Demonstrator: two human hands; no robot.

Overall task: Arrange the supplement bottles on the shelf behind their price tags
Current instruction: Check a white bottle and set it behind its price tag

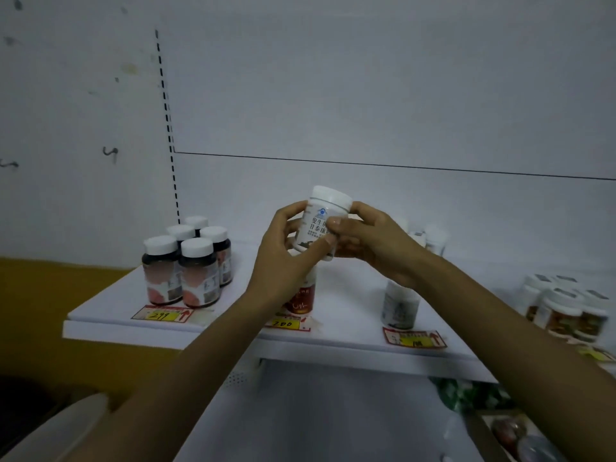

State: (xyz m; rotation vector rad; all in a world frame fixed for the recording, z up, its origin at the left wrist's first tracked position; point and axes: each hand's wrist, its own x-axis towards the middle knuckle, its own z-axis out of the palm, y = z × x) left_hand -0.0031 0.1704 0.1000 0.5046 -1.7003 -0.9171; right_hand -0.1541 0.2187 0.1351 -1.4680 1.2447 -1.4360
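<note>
You grip one white bottle in both hands, above the middle of the shelf.

Head view: your left hand point(286, 248) and right hand point(373, 241) curl their fingers round the white bottle point(325, 221), held clear of the shelf point(350, 295). From it, five dark bottles point(186, 261) stand at 8 o'clock behind the 299 tag point(163, 315), a red bottle point(301, 298) at 6, and a pale bottle point(400, 305) at 4. This bottle is not yet placed, and it likely belongs with the pale one.

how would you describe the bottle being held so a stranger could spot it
Start at the white shelf with yellow price tags. Above its middle, the left hand and right hand grip one white supplement bottle. It alone is off the shelf, tilted, with dark Chinese lettering.
</note>
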